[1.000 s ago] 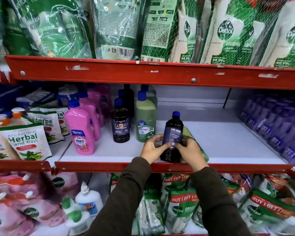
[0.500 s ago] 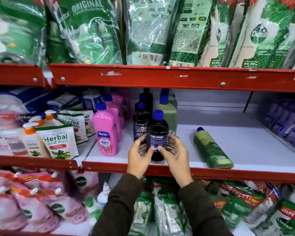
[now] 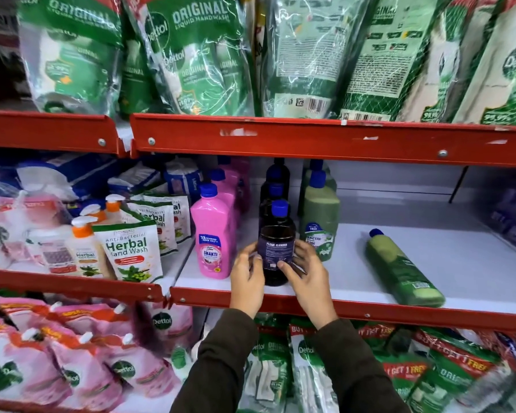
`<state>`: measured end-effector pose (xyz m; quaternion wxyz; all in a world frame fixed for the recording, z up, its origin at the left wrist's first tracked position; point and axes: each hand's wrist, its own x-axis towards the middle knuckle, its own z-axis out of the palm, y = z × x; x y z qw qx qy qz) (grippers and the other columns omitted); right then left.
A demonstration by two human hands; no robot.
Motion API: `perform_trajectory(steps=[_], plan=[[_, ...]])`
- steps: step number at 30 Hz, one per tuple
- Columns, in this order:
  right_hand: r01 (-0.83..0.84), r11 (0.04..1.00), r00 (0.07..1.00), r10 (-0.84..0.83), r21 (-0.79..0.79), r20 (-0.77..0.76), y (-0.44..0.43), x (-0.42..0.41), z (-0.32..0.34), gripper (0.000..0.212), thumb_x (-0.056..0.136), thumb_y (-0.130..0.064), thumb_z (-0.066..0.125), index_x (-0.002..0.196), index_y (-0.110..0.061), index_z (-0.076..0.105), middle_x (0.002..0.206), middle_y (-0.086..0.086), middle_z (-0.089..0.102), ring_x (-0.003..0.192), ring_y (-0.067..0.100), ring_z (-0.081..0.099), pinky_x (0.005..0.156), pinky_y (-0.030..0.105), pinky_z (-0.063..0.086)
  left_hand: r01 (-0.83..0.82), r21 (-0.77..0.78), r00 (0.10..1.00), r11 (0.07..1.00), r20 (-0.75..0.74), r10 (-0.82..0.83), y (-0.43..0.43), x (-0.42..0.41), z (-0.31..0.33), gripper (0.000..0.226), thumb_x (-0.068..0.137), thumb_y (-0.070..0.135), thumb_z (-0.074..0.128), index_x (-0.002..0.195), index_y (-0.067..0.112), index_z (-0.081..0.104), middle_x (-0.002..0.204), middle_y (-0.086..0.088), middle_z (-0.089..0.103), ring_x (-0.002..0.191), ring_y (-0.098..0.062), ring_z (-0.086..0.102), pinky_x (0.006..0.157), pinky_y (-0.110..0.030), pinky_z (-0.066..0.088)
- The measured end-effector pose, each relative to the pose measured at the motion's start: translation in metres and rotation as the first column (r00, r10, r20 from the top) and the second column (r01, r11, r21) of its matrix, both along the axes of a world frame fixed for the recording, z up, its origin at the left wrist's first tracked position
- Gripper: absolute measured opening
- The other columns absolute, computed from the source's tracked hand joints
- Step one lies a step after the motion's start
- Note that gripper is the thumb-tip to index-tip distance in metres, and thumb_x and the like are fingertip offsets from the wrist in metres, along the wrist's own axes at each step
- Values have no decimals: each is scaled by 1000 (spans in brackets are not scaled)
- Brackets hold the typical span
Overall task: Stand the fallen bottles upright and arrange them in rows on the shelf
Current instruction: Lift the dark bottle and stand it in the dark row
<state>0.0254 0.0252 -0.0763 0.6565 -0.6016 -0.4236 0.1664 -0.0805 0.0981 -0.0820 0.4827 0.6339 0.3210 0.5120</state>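
A dark bottle (image 3: 276, 242) with a blue cap stands upright at the front of the white shelf (image 3: 355, 275), at the head of a row of dark bottles. My left hand (image 3: 246, 278) and my right hand (image 3: 306, 275) clasp it from both sides. Left of it runs a row of pink bottles (image 3: 213, 236). To its right stands a row of green bottles (image 3: 319, 222). Another green bottle (image 3: 402, 266) lies on its side farther right, its blue cap toward the back.
The red lip of the upper shelf (image 3: 325, 138) hangs low over the bottles, with green refill pouches (image 3: 191, 55) above it. Herbal hand wash pouches (image 3: 128, 251) and pump bottles fill the left bay. Purple bottles (image 3: 513, 222) line the right side. Pouches crowd the shelf below.
Both hands carried the dark bottle left from beside the lying green bottle and set it at the front of the dark row. The camera view shifted left and down.
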Motion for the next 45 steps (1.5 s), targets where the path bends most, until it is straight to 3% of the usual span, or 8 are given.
perform_trajectory(steps=[3, 9, 15, 21, 27, 31, 36, 45], plan=[[11, 1000, 999, -10, 7, -39, 1, 1, -2, 51, 85, -3, 75, 125, -25, 52, 118, -11, 67, 106, 1, 69, 92, 15, 54, -49, 0, 999, 999, 17, 49, 6, 4, -3, 19, 102, 12, 41, 111, 17, 57, 117, -12, 65, 111, -27, 61, 104, -44, 49], [78, 997, 996, -78, -2, 31, 2, 4, -9, 29, 88, -9, 73, 115, -19, 67, 108, -1, 73, 100, 11, 72, 92, 33, 60, -33, -53, 999, 998, 22, 34, 4, 5, 2, 22, 98, 9, 44, 93, 29, 51, 97, 1, 60, 93, -19, 58, 92, -38, 47], [-97, 992, 995, 97, -81, -5, 0, 4, -7, 61, 77, -3, 81, 132, -15, 57, 124, -3, 69, 114, 7, 68, 90, 20, 57, 194, -128, 980, 973, -13, -197, 2, 0, 6, 50, 99, 14, 43, 147, 29, 36, 149, 5, 44, 140, -12, 41, 121, -35, 29], [-153, 981, 988, 154, -120, -1, 4, 7, -7, 41, 86, -4, 74, 121, -15, 57, 126, 2, 68, 118, 12, 66, 104, 30, 53, 157, -181, 987, 971, 55, -149, 3, -2, 8, 28, 98, 29, 37, 118, 45, 49, 133, 3, 58, 126, -21, 55, 116, -45, 38], [-32, 982, 986, 62, -186, 153, 12, 17, -12, 42, 97, -4, 57, 139, -12, 56, 136, 10, 61, 121, 14, 61, 91, 3, 47, 32, -184, 998, 982, 63, -21, 12, 3, -3, 22, 84, 58, 34, 95, 54, 52, 126, -9, 59, 123, -33, 54, 109, -61, 41], [3, 979, 990, 25, -205, 136, 12, 18, -11, 41, 98, -2, 53, 138, -11, 56, 138, 10, 61, 126, 21, 59, 96, 15, 46, -12, -175, 1000, 985, 18, 15, 12, 7, -9, 19, 81, 60, 32, 89, 57, 49, 125, -13, 56, 122, -34, 53, 109, -60, 41], [-8, 991, 999, 15, -131, 49, 9, 12, -4, 43, 96, 4, 55, 137, -8, 55, 131, 5, 63, 116, 13, 59, 81, -5, 43, -86, -94, 996, 992, 14, 88, -8, 4, 8, 22, 91, 49, 36, 104, 35, 47, 118, -4, 50, 117, -23, 47, 112, -48, 37], [218, 972, 973, -223, 85, 55, -52, 60, 16, 47, 89, 9, 52, 107, -33, 63, 117, -1, 67, 111, 14, 63, 103, 37, 51, -198, 181, 977, 963, -43, 209, -70, 68, 6, 25, 93, 27, 46, 114, 16, 54, 117, 1, 48, 110, -11, 45, 98, -24, 34]])
